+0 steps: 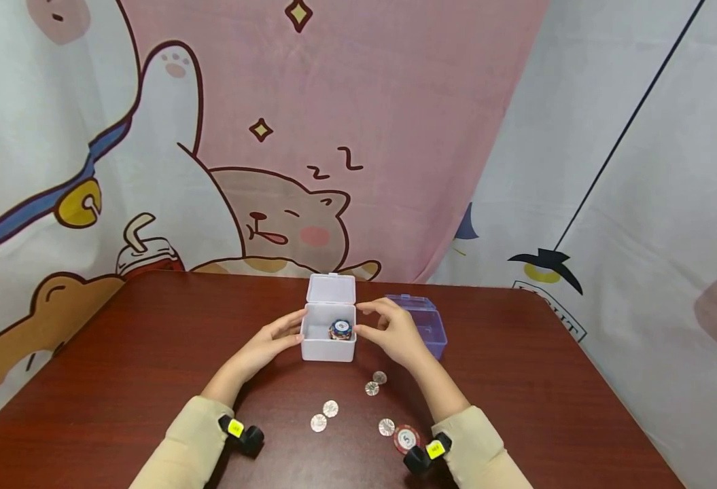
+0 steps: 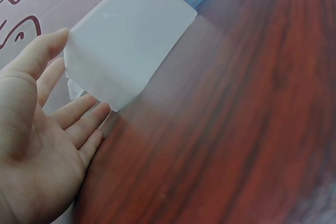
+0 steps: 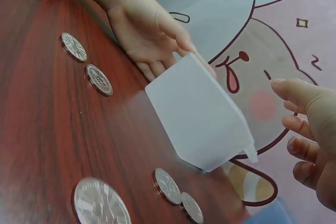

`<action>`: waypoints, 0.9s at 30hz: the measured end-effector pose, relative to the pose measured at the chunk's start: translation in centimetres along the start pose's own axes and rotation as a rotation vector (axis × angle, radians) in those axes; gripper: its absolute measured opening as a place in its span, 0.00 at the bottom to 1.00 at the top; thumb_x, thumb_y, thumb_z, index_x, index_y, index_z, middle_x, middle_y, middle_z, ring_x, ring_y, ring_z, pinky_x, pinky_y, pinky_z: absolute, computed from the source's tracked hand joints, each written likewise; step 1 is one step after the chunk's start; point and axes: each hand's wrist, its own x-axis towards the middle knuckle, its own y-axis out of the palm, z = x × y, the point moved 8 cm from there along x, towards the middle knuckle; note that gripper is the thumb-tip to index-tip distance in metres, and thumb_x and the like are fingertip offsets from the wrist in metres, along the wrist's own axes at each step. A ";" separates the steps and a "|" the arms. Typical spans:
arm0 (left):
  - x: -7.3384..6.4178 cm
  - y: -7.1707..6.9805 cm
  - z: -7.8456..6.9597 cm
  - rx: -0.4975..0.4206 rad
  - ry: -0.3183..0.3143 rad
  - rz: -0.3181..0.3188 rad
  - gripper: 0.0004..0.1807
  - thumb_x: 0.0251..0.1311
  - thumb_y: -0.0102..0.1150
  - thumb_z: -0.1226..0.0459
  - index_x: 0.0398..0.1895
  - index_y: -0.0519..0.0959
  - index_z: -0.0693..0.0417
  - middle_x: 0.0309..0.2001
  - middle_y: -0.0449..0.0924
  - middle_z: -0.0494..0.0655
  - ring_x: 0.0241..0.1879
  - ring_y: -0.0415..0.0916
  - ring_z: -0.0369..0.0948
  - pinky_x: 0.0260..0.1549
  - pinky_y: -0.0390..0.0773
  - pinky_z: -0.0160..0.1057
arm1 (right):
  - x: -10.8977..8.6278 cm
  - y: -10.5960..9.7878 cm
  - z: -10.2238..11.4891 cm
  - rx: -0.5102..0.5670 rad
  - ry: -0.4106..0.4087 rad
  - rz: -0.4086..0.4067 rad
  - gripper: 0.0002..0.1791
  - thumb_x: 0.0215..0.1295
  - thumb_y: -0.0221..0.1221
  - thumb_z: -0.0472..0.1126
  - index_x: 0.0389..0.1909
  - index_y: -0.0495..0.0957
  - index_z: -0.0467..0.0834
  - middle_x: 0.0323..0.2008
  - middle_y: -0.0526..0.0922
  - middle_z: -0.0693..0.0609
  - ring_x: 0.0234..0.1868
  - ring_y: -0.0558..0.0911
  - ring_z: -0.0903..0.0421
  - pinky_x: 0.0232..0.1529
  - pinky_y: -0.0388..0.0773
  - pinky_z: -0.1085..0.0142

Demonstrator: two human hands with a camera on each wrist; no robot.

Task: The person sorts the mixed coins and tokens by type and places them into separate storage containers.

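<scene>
A white plastic box (image 1: pixel 327 351) stands with its lid (image 1: pixel 331 289) flipped back. Inside it, toward the right wall, lies a small stack of poker chips (image 1: pixel 340 329) with a blue one on top. My left hand (image 1: pixel 266 348) is at the box's left side; in the left wrist view its fingertips (image 2: pixel 100 111) and thumb meet the edge of the box, fingers loosely extended. On the other side, my right hand (image 1: pixel 397 334) is held close by the right wall, thumb and fingers spread apart. The right wrist view shows that hand (image 3: pixel 317 129) with nothing in it.
A translucent blue-purple box (image 1: pixel 433 333), its lid raised, stands behind my right hand. Several silver coins (image 1: pixel 330 408) lie on the brown table (image 1: pixel 150 353) in front. A red poker chip (image 1: pixel 406 439) marked 5 lies near my right wrist. A cartoon-printed cloth (image 1: pixel 395 136) hangs behind.
</scene>
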 end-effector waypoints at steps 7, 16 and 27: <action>-0.1 0.0 -0.1 0.001 -0.011 -0.006 0.31 0.66 0.55 0.63 0.72 0.60 0.50 0.70 0.60 0.53 0.66 0.60 0.54 0.61 0.57 0.57 | -1.5 -1.6 0.8 0.000 -0.039 -0.008 0.21 0.50 0.72 0.40 0.47 0.83 0.43 0.36 0.79 0.55 0.24 0.69 0.57 0.24 0.67 0.67; -0.1 -0.1 -0.1 0.004 -0.006 -0.007 0.32 0.66 0.55 0.63 0.72 0.60 0.50 0.70 0.60 0.53 0.66 0.60 0.54 0.61 0.57 0.57 | -3.5 -2.0 0.9 -0.013 -0.052 0.048 0.19 0.51 0.72 0.42 0.46 0.83 0.48 0.32 0.79 0.56 0.24 0.69 0.59 0.21 0.67 0.67; -0.1 0.0 -0.1 -0.004 -0.010 -0.004 0.31 0.67 0.55 0.65 0.72 0.60 0.51 0.70 0.59 0.55 0.66 0.59 0.55 0.61 0.57 0.57 | -5.9 -2.3 2.5 0.035 -0.127 0.079 0.20 0.46 0.72 0.30 0.43 0.83 0.41 0.30 0.78 0.57 0.20 0.68 0.57 0.18 0.65 0.67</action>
